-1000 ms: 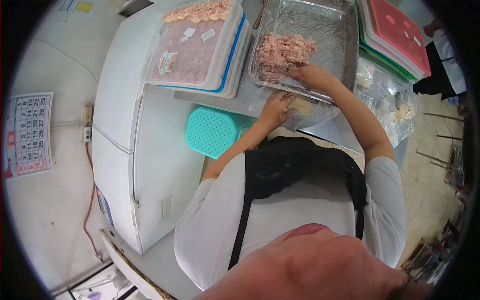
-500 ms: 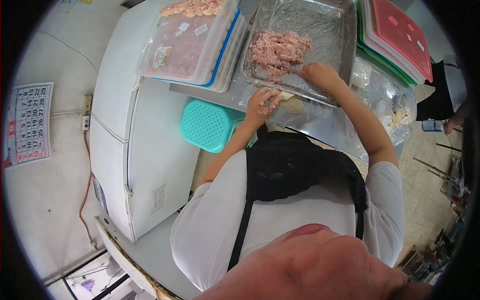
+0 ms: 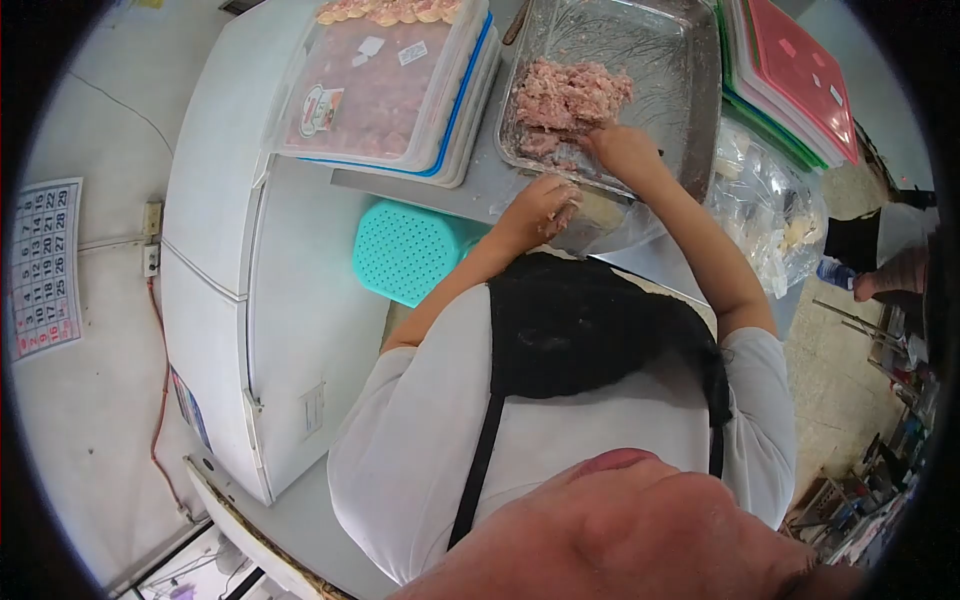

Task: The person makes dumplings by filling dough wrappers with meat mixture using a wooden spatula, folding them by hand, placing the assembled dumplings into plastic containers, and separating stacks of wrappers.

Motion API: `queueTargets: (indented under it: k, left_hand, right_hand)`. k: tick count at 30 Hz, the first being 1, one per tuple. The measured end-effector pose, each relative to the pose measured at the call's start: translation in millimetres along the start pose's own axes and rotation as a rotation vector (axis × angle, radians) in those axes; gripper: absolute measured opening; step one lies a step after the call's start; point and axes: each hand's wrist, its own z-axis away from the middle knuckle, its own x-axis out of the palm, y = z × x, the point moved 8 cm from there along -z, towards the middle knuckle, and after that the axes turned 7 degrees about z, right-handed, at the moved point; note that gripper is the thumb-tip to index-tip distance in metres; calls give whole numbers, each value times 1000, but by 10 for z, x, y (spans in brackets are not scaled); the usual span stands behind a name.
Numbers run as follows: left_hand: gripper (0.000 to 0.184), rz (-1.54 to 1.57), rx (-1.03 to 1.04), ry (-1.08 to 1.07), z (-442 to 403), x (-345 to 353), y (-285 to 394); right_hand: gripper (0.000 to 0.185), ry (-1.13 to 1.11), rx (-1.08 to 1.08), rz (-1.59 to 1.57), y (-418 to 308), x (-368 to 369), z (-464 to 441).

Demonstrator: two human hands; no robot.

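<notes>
While the right hand [image 3: 622, 155] reaches, bunched, into the tray [image 3: 655, 75] below it, the left hand [image 3: 540, 212] curls just outside, leftward | both grips: cannot tell what is pinched | minced meat [image 3: 573, 98]: just beyond right hand | risk: meat may drop between hands if gathered loosely

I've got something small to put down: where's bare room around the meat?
In the tray, right of the meat: open, smeared metal. A slim counter strip between boxes and tray. Crowded: near rim, with left hand, right hand and plastic; right of tray, with bags and red-topped stack.
</notes>
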Motion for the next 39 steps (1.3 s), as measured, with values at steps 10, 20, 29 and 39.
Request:
queueTargets:
  k: [10, 20, 29, 39]
  left_hand:
    - [17, 434, -126, 30, -46, -445, -186]
    - [35, 1097, -604, 283, 409, -888, -443]
    - [39, 1646, -668, 335, 242, -737, -334]
    - [36, 1231, -713, 413, -138, -326, -450]
  right_hand:
    - [36, -339, -111, -472, -8, -348, 273]
    - [25, -226, -12, -54, -213, -423, 440]
    - [35, -143, 36, -190, -320, -126, 202]
    - [35, 209, 191, -1196, -250, -587, 380]
